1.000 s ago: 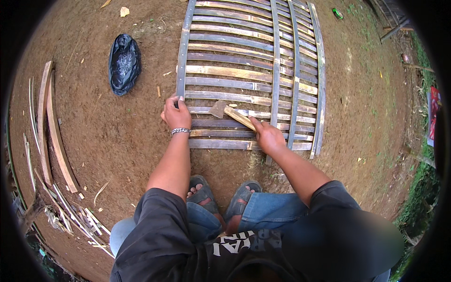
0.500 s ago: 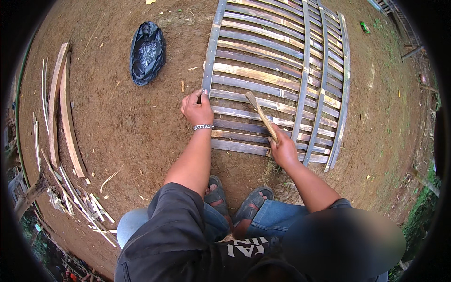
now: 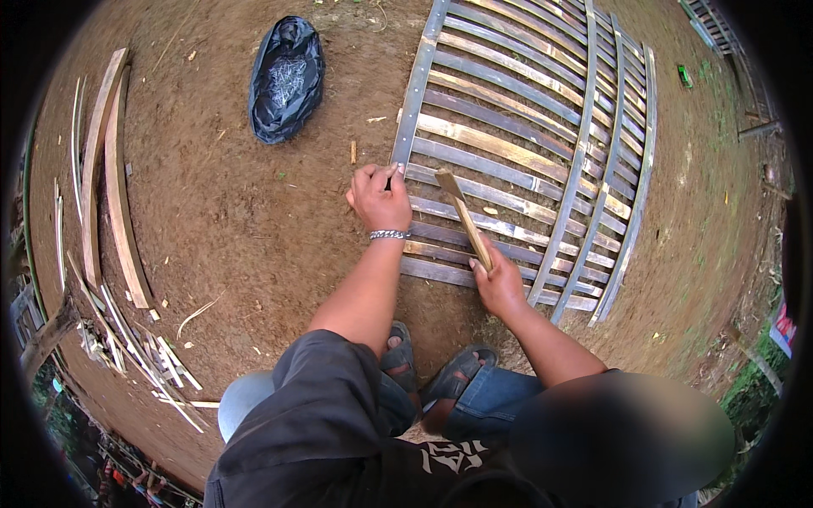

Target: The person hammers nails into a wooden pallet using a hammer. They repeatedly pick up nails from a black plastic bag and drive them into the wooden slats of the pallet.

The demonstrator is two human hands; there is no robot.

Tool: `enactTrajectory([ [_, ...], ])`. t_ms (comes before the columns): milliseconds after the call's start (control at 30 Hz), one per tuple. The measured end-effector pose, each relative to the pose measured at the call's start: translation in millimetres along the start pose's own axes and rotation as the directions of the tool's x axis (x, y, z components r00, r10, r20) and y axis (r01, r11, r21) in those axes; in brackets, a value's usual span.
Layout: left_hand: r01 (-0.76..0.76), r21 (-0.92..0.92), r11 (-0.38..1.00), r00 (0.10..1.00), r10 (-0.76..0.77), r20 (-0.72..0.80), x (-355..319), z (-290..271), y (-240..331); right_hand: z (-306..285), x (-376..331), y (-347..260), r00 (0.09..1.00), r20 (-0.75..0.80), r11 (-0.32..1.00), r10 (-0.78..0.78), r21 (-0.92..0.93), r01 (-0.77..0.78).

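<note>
A slatted bamboo panel [image 3: 500, 140] lies on the ground in front of me, its slats crossed by long strips. At its left edge strip [image 3: 421, 80], my left hand [image 3: 378, 201] is closed in a pinch with the fingertips on the strip. Whatever is between those fingers is too small to make out. My right hand [image 3: 501, 284] grips a wooden stick [image 3: 467, 222] with a broader far end. That end is raised over the slats, a short way right of my left hand and apart from it.
Beyond my left hand sits a black plastic bag [image 3: 309, 89], opened out, with many thin shiny pieces like nails inside. Two long wooden boards [image 3: 123, 203] lie at the left, with thin split strips [image 3: 135, 339] nearer me. A small wood piece [image 3: 353, 152] rests on the brown soil.
The view has shifted, so the panel and bag appear farther right and slightly higher. The stick stands more upright, its broad end nearer my left hand. My left hand keeps its pinch on the edge strip.
</note>
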State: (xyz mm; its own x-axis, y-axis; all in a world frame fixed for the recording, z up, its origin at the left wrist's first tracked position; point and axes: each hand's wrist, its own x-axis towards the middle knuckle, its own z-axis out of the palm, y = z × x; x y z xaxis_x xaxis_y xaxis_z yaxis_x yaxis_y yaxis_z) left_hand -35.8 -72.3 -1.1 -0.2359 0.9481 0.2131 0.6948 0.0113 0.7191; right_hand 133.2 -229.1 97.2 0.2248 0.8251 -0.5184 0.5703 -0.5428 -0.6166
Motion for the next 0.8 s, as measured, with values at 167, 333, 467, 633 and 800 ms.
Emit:
enactTrajectory([
  [167,0.009,-0.037,0.999,0.999,-0.007,0.049,3,-4,2,-4,8,-18,1.0,0.008,1.0,-0.016,-0.006,0.016],
  [333,-0.003,-0.046,0.999,0.999,0.005,0.054,5,-7,6,3,16,-15,0.999,0.002,0.998,-0.04,-0.038,0.04],
  [467,-0.004,-0.03,1.0,0.998,0.006,0.059,5,-8,5,12,22,-14,0.998,-0.001,0.998,-0.061,-0.002,0.061],
  [633,-0.042,-0.044,0.998,0.998,0.045,0.054,5,-10,3,10,31,-29,0.988,0.008,0.987,-0.153,-0.052,0.154],
  [800,-0.034,-0.046,0.998,0.997,0.038,0.073,5,-10,4,8,38,-37,0.967,0.01,0.96,-0.254,-0.118,0.253],
])
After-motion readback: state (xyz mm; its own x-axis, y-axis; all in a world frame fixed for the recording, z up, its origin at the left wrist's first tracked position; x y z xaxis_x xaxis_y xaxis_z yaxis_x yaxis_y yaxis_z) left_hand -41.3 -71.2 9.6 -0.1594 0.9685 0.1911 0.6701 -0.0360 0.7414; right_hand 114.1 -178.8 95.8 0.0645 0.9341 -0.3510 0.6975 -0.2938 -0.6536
